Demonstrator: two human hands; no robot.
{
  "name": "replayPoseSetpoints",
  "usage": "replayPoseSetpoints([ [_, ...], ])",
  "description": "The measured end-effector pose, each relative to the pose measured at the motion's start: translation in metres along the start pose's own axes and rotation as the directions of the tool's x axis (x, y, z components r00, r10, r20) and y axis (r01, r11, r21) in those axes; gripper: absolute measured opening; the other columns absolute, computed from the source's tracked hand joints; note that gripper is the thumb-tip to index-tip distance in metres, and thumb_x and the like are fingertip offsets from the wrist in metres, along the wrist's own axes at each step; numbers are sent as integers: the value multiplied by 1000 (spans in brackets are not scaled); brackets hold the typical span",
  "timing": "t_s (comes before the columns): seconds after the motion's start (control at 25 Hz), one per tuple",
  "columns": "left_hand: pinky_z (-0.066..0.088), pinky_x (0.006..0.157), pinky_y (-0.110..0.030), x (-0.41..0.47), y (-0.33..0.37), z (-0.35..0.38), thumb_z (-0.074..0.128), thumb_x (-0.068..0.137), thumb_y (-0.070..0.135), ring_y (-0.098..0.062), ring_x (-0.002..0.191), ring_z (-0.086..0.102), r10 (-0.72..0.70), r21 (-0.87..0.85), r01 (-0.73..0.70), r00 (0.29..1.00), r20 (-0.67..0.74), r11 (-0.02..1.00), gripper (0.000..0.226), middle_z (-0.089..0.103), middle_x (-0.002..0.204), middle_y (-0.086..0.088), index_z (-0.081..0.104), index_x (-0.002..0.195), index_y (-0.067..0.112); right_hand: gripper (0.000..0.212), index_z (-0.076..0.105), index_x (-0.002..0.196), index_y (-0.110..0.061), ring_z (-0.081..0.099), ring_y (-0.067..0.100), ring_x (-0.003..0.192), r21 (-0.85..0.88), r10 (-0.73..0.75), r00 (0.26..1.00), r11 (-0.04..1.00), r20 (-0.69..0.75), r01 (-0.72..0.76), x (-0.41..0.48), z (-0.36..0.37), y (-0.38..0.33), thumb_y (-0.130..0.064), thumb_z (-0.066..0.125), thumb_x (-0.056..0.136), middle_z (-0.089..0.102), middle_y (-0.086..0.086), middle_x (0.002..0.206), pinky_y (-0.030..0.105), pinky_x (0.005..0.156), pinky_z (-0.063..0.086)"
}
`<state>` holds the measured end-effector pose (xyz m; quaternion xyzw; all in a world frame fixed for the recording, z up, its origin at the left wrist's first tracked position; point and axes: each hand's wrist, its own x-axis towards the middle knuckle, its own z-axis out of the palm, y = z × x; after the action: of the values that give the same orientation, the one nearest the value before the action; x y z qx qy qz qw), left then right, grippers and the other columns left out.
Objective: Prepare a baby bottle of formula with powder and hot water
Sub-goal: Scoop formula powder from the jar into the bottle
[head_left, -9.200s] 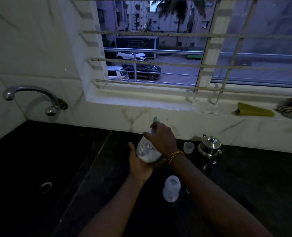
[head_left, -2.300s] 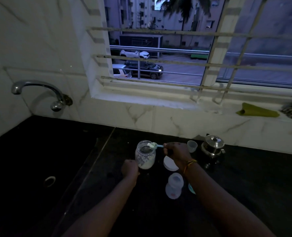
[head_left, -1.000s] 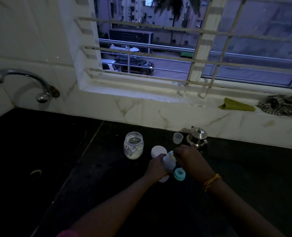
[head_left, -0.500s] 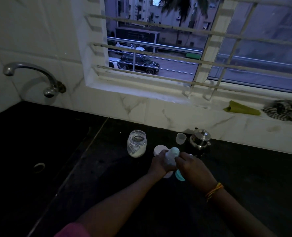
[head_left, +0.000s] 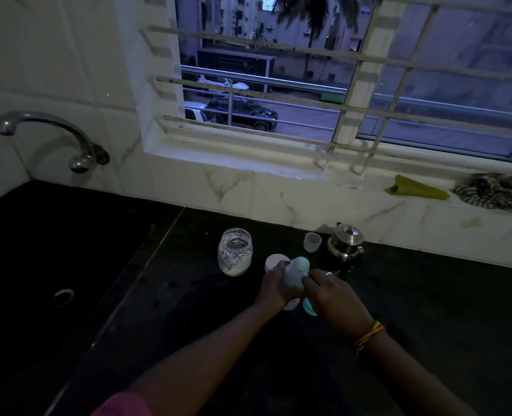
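My left hand [head_left: 274, 285] is wrapped round the baby bottle [head_left: 295, 273], roughly upright, mouth up. My right hand [head_left: 333, 295] sits just right of it, fingers curled against its side. It's too dark to tell what they're pinching, honestly. The kettle [head_left: 346, 244] is behind, nearer my right.

1. The dark countertop [head_left: 429, 295] is filling the frame's lower half.
2. An open jar [head_left: 235, 255] of white powder is standing at centre, a white lid [head_left: 272, 261] lying just right.
3. 1 clear cup [head_left: 312, 242] and 1 steel pot [head_left: 346, 243] are standing upper right of them.
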<state>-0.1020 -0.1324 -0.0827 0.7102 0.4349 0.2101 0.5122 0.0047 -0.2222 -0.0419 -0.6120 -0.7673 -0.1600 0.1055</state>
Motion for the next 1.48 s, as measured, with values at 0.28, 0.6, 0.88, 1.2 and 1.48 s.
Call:
replayPoseSetpoints([
  [0.28,47,84,-30,0,-1,-1,73,76,20,-22,117,50,-17,-37,17,1000,0,999,65,51,131,-9,40,132,16,27,63,76,-11,53,9,49,-15,-10,996,1000,-85,9,3,10,4,-12,83,59,60,1,68,20,38,47],
  [0.6,48,85,-32,8,-10,0,74,75,23,-22,118,50,-37,-26,38,999,20,999,68,51,131,-9,38,132,19,26,65,79,-13,56,9,52,50,28,996,998,-87,-24,1,15,3,-14,82,60,62,1,73,22,41,50],
  [0.88,43,91,-33,19,-22,2,78,71,26,-25,124,46,-25,74,25,1000,4,997,75,49,135,-10,38,134,16,11,64,71,-13,65,14,68,747,648,759,476,59,-465,9,2,-1,-4,68,78,66,1,75,26,63,55],
  [1.2,48,96,-41,16,-55,-1,82,64,25,-20,117,52,-36,14,35,997,76,999,75,55,127,-3,45,129,21,13,58,74,-2,56,18,68,844,679,503,-406,535,-350,12,16,-3,2,53,85,60,13,80,30,66,48],
  [1.48,45,99,-30,8,-75,-15,86,49,28,-9,119,51,26,-47,-16,973,229,999,94,53,129,7,40,131,25,9,55,86,-1,64,20,72,796,609,524,-537,595,-280,46,38,-2,3,48,89,64,14,81,22,58,57],
])
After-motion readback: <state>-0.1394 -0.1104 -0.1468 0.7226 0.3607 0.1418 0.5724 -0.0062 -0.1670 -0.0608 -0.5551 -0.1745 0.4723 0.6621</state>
